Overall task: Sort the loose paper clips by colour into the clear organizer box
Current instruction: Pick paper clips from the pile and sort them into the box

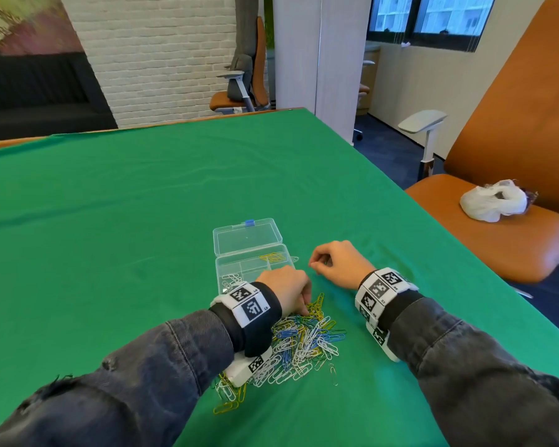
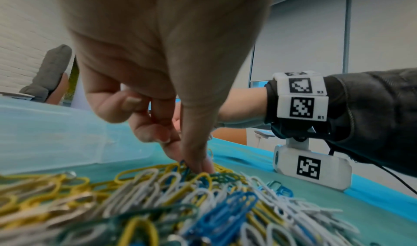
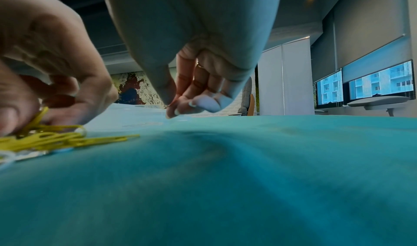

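Observation:
A heap of loose paper clips [image 1: 304, 343] [image 2: 171, 196], white, yellow, blue and green, lies on the green cloth near me. Just beyond it stands the clear organizer box [image 1: 220, 269] [image 2: 56, 133] with its lid [image 1: 246, 237] folded back. The box holds yellow clips [image 1: 273, 257] in a far compartment and white clips [image 1: 231, 280] in a near one. My left hand [image 1: 305, 309] [image 2: 198, 167] [image 3: 33, 117] reaches down into the heap's far edge and pinches a yellow clip [image 3: 41, 116]. My right hand [image 1: 313, 265] [image 3: 172, 109] hovers over the cloth right of the box. Its fingers are curled, thumb against fingertips, with nothing seen in them.
The green cloth [image 1: 110, 221] covers the whole table, whose right edge runs close to my right arm. An orange chair [image 1: 497, 240] with a white plastic bag [image 1: 492, 203] on its seat stands beyond that edge. A stray clip [image 1: 333, 372] lies right of the heap.

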{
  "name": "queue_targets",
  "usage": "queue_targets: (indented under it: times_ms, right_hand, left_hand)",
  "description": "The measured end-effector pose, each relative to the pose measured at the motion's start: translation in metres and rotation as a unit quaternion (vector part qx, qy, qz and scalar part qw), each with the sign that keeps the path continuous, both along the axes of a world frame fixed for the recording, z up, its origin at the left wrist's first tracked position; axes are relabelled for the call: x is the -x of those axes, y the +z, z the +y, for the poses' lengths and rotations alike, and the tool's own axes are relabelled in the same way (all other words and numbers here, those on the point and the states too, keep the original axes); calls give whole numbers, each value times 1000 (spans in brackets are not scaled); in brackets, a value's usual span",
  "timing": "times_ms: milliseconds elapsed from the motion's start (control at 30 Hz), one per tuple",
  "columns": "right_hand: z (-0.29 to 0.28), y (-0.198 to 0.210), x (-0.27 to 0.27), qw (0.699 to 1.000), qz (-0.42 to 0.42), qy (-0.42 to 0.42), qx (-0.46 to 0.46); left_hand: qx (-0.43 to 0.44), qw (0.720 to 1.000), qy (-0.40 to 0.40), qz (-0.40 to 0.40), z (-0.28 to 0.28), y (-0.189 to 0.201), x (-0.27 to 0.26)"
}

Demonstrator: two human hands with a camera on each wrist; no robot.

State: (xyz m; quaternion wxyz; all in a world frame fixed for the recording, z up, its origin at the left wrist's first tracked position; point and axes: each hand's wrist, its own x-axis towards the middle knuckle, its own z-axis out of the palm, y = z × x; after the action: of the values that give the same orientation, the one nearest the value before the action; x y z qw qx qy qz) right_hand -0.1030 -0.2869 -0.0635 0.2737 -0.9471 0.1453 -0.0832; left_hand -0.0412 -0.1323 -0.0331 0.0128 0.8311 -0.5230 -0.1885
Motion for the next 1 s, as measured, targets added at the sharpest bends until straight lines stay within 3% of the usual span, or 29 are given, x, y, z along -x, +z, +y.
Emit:
queue_targets:
  times_ms: [233,433,633,733,1000]
  right_hand:
    - [0,-1,0,1000,1,3,3]
    - [0,-2,1,1000,12,9,4]
    - [1,-2,0,1000,25,13,1]
    - [1,-2,0,999,31,17,1]
    - [1,-3,0,999,37,22,3]
  left_hand:
    - [64,994,-7,93,16,8,-14]
    - [107,966,37,234,30,14,-27]
    - [122,946,67,291,44,14,-44]
    - [130,945,72,292,49,17,-49]
    - [208,949,143,190,46,29,-80]
